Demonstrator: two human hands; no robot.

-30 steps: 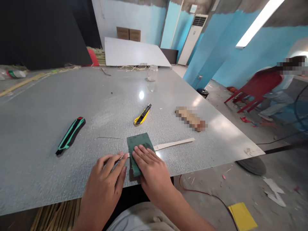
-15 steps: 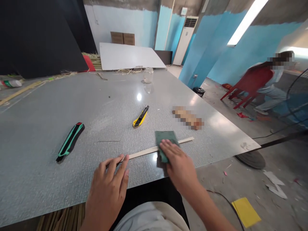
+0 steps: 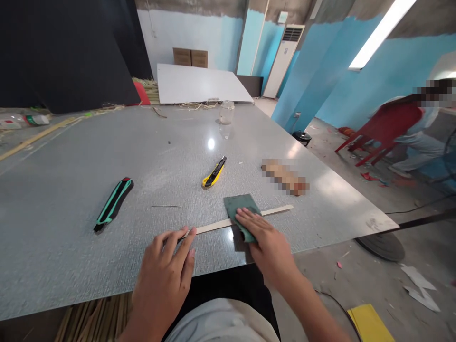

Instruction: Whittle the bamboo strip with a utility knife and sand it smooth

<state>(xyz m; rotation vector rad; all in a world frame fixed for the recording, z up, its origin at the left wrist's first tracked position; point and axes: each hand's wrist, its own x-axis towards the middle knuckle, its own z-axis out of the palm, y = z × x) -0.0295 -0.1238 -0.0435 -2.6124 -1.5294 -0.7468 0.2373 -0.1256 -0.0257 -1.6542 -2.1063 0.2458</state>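
A pale flat strip (image 3: pixel 213 226) is laid near the front edge of the tabletop (image 3: pixel 89 266), with a narrow margin left before it. Its left end is pinned under the left hand's (image 3: pixel 166 270) fingers; across it, a green sandpaper sheet (image 3: pixel 240 203) (curled at its near end) is held by the right hand (image 3: pixel 269 244). Beyond the strip, open room is left before the yellow utility knife (image 3: pixel 213 173).
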